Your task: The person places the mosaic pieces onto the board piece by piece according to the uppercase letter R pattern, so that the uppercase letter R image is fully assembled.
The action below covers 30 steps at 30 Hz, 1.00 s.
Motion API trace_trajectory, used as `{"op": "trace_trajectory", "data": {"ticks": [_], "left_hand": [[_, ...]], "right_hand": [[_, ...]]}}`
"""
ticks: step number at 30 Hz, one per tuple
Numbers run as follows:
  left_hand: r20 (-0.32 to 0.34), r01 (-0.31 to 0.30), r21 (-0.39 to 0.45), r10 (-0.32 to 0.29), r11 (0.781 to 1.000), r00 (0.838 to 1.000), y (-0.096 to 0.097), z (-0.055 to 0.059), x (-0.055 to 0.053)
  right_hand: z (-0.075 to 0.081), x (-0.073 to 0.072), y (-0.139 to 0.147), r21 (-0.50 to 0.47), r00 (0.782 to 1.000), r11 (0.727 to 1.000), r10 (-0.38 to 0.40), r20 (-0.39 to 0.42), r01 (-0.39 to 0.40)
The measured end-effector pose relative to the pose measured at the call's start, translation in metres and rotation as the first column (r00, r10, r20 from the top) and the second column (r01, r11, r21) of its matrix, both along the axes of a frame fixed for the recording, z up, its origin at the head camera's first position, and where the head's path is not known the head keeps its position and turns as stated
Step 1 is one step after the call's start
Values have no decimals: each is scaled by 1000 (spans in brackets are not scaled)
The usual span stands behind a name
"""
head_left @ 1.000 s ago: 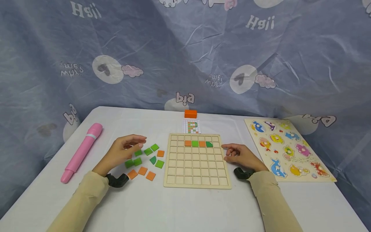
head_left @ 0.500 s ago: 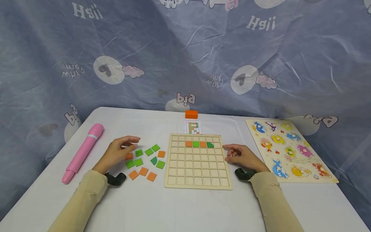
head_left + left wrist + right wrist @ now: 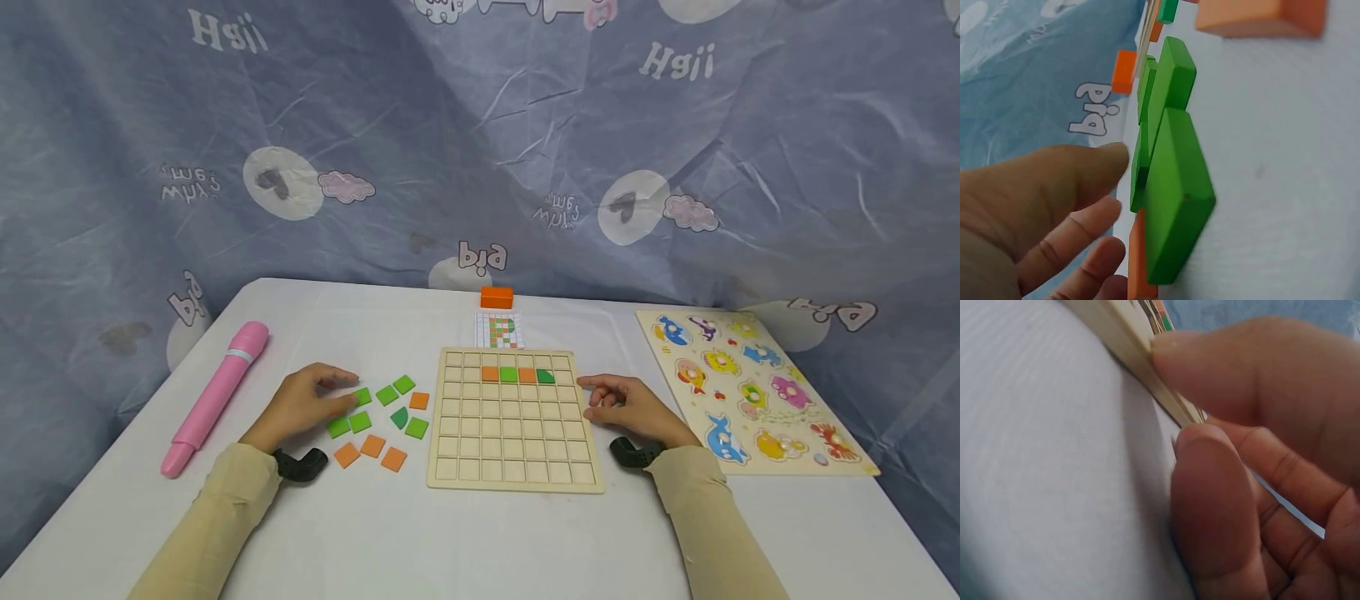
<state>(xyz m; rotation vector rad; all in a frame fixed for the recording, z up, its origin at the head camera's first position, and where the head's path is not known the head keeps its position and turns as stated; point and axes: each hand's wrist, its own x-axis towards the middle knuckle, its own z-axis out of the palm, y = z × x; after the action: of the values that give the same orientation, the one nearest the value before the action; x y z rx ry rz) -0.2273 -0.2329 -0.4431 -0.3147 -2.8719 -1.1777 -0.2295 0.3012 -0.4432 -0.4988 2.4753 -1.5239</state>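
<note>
My left hand (image 3: 303, 404) hovers low over the loose tiles left of the board, thumb and forefinger apart. In the left wrist view its thumb (image 3: 1094, 165) is beside a green square tile (image 3: 1175, 194), and an orange tile (image 3: 1140, 259) shows partly behind that, near the other fingers. The head view hides this orange tile under the hand. My right hand (image 3: 630, 408) rests its thumb and forefinger tips against the right edge of a wooden grid board (image 3: 513, 490). In one row of the board lie orange (image 3: 490, 374), green (image 3: 508, 375), orange and dark green quarter-round tiles.
A small pattern card (image 3: 498, 331) and an orange block (image 3: 497, 297) are behind the board. At far left lies a pink tube-shaped stick (image 3: 213, 400). An animal puzzle board (image 3: 750, 392) lies at right. Several orange tiles (image 3: 393, 459) lie nearest me.
My left hand has drawn back left from the tiles and then come down, covering the orange tile that showed half a second ago. The right hand stays at the board's edge.
</note>
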Motion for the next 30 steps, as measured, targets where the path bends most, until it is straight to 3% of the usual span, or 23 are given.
{"op": "trace_trajectory", "data": {"ticks": [7,22,30], "left_hand": [[0,0,-21,0,1000,1000,-2,-2,1],[-66,27,-52,-30,998,997,-1,-2,1],[-51,5,-43,-8,999,999,0,-2,1]], "right_hand": [[0,1,0,-1,1000,1000,5,-7,-5],[1,1,0,4,1000,1000,9,-7,-9],[1,1,0,2,1000,1000,7,-5,-7]]}}
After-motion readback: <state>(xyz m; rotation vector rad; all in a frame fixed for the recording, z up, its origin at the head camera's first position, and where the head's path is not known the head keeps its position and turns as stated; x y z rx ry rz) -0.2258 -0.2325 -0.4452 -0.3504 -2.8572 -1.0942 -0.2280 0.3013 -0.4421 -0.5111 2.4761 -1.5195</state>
